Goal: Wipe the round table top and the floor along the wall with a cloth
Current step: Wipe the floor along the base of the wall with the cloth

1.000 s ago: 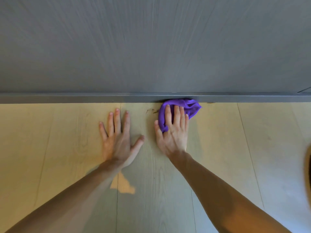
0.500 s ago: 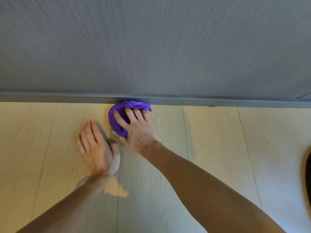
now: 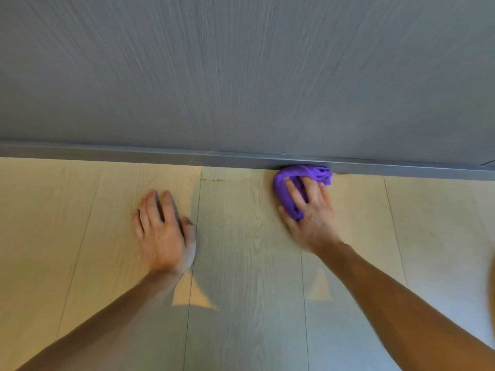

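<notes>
A crumpled purple cloth (image 3: 284, 188) lies on the pale wood-plank floor (image 3: 241, 231), pushed up against the grey skirting board (image 3: 160, 153) of the wall. My right hand (image 3: 310, 215) presses down on the cloth with its fingers curled over it. My left hand (image 3: 163, 231) rests flat on the floor well to the left of the cloth, fingers together, holding nothing. The round table top is not in view.
A grey wood-grain wall (image 3: 241, 76) fills the upper half. A few dark specks (image 3: 211, 180) sit on the floor near the skirting between my hands. A brown curved edge (image 3: 491, 285) shows at the far right.
My right hand has swept the cloth to the right along the skirting, away from my left hand, which stays planted on the floor.
</notes>
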